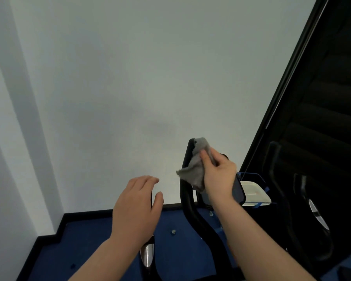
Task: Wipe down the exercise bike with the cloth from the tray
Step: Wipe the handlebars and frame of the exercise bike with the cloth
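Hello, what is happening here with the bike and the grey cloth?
A person is wiping down an exercise bike. The right hand grips a grey cloth and presses it against the top of the black handlebar, beside the console. The left hand rests on the other handlebar grip, fingers relaxed. A white tray sits behind, to the right, with no cloth visible in it.

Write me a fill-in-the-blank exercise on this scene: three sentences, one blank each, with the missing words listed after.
1. The grey cloth is held in the person's ____ hand.
2. The cloth is pressed against the top of a ____ coloured handlebar of the exercise bike.
3. The left hand holds ____, its fingers relaxed above the other handlebar.

Missing words: right; black; nothing
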